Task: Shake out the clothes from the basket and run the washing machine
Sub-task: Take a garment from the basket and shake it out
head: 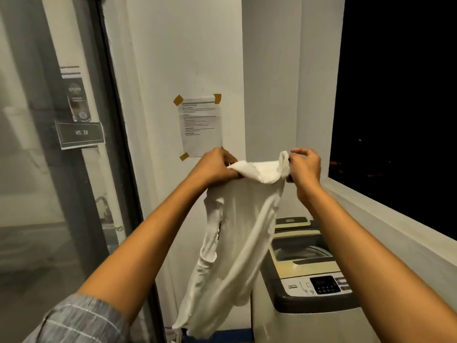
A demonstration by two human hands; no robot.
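- At chest height in front of a white wall, the left hand [217,165] and the right hand [304,167] are raised with both arms stretched forward, and each one grips an end of the top edge of a white garment [237,233].
- The left hand's fingers are curled round a bunched fold of cloth, with the thumb tucked under it.
- The right hand pinches the other end between thumb and curled fingers, and a small peak of cloth sticks up just beside its knuckles.
- Between the two hands the top edge of the garment sags slightly; below them the cloth hangs down long and loose in folds, twisted a little, with a dark zip or seam showing on its left side.
- The garment's lower end dangles near the floor, to the left of the washing machine [314,288] and partly in front of it.
- The washing machine is a top loader standing low at the right, its lid raised and its tub open; a dark control panel [324,284] sits on its front edge.
- A grey striped sleeve [79,320] covers the left upper arm at the bottom left.
- On the wall behind the hands a printed sheet of paper [200,126] is stuck with brown tape at its corners.
- At the left stands a glass door [32,169] with a dark frame and labels on it, one reading "WS 20".
- At the right a white ledge [385,219] runs below an opening onto darkness.
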